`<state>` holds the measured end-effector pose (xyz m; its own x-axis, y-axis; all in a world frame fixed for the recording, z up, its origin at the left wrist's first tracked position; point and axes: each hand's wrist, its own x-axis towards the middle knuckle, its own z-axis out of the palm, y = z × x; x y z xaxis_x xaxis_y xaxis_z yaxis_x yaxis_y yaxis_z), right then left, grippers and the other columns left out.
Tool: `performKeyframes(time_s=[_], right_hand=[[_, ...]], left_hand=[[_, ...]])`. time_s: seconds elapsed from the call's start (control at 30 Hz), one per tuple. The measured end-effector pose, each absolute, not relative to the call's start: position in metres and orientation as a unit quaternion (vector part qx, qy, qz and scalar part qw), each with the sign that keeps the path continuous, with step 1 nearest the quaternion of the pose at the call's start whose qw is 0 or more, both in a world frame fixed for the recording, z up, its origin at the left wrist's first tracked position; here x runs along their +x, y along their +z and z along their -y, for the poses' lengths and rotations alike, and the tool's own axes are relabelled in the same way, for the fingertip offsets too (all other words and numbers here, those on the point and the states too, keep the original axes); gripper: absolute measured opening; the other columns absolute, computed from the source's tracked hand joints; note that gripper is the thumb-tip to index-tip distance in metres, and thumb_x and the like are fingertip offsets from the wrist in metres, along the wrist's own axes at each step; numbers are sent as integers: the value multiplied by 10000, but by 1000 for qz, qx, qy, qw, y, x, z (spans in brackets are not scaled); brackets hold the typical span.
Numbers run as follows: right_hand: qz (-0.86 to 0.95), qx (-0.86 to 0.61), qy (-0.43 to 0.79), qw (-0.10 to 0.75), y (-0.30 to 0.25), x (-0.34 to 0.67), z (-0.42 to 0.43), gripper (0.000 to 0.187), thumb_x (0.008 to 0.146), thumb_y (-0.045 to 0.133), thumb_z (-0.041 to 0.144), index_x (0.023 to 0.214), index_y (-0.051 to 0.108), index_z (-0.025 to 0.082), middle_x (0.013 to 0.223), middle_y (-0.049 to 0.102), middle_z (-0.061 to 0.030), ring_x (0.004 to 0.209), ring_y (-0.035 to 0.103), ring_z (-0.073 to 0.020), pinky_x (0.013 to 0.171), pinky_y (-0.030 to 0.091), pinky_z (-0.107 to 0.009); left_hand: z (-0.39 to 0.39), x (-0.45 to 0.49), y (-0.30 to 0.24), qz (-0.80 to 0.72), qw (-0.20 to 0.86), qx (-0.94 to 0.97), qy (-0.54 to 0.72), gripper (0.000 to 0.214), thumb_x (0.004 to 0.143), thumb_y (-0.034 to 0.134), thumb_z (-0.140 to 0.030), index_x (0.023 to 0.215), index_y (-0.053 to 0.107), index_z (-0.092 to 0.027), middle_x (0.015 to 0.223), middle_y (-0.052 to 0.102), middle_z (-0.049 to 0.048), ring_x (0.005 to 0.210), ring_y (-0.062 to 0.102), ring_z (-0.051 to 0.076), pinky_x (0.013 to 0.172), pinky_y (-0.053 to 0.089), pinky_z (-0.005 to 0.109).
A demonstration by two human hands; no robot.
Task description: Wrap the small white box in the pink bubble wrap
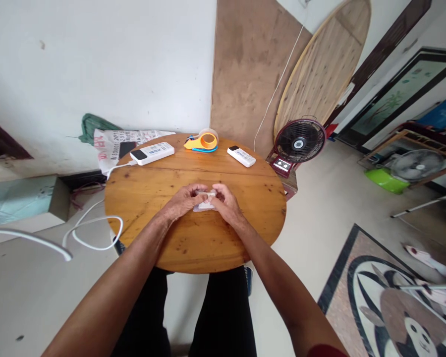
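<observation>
Between my two hands, near the middle of the round wooden table [144, 198], is a small whitish packet [205, 205] that looks wrapped in clear plastic. My left hand [185, 201] grips it from the left, thumb on top and fingers curled round the far side. From the other side, my right hand [226, 202] pinches it with the thumb and bent fingers. The fingers cover much of the packet, so its contents cannot be made out.
At the table's far edge lie a white power bank [154, 153] with a cable, an orange tape dispenser [204, 141] and a smaller white device [241, 156]. A dark red fan [299, 141] stands beyond the right edge. A white cable [96, 247] loops at the left.
</observation>
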<state>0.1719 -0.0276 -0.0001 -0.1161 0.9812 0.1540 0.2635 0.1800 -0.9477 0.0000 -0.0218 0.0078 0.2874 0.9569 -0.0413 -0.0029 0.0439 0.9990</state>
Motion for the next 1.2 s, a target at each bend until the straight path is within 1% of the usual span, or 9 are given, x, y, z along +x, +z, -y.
performKeyframes(time_s=[0.13,0.37,0.5,0.67,0.77,0.87,0.97,1.1,1.2], right_hand=[[625,-501,400,445,-1,172,27,452,686,676,363,1097,580,200,941,650,-21,808,604,-149,754,489,-279],[624,-492,435,423,10,174,29,273,699,643,373,897,663,186,740,625,19,707,574,-133,635,443,-232],[649,-510,395,403,10,176,29,238,736,605,359,896,672,196,757,630,15,721,574,-145,655,445,-249],[689,-492,334,415,7,177,30,293,786,577,341,1043,640,214,929,656,-16,850,596,-166,755,470,-274],[727,-463,282,421,8,176,31,226,837,518,328,967,655,204,928,641,-27,871,583,-165,788,458,-273],[738,-462,283,403,10,175,30,207,857,486,323,909,651,210,861,627,-10,835,570,-157,765,452,-260],[721,-477,316,390,9,176,29,230,862,478,340,979,639,224,885,630,4,846,571,-152,776,452,-255],[665,-476,361,447,4,179,28,321,900,445,419,1096,613,229,987,647,-4,908,590,-150,839,459,-259],[669,-444,343,488,1,180,28,290,887,486,403,1056,634,220,1031,645,-20,968,593,-160,897,457,-274]], left_hand=[[23,3,10,-437,571,543,434,558,602,781,-396,1084,629,-161,912,689,25,736,603,149,681,447,266],[28,3,18,-491,560,528,409,517,584,763,-445,997,666,-149,769,665,-9,600,537,121,594,409,252],[26,4,16,-503,529,554,400,560,588,754,-478,1034,674,-149,788,673,4,642,563,147,608,419,263],[24,6,13,-491,520,569,406,690,619,727,-523,1173,606,-130,815,666,22,651,556,151,597,411,268],[24,8,14,-472,532,561,423,756,622,732,-529,1237,551,-128,869,671,36,684,569,154,613,422,272],[24,9,15,-468,537,557,426,756,609,736,-534,1222,554,-131,889,670,43,713,576,161,630,431,277],[26,10,15,-477,531,556,426,712,616,726,-518,1193,572,-130,875,658,34,711,569,158,638,432,277],[28,10,15,-481,528,541,445,622,618,716,-469,1138,597,-149,933,658,37,723,578,158,655,440,280],[28,11,14,-480,532,526,459,642,602,723,-441,1157,579,-154,940,653,30,720,576,156,653,443,279]])
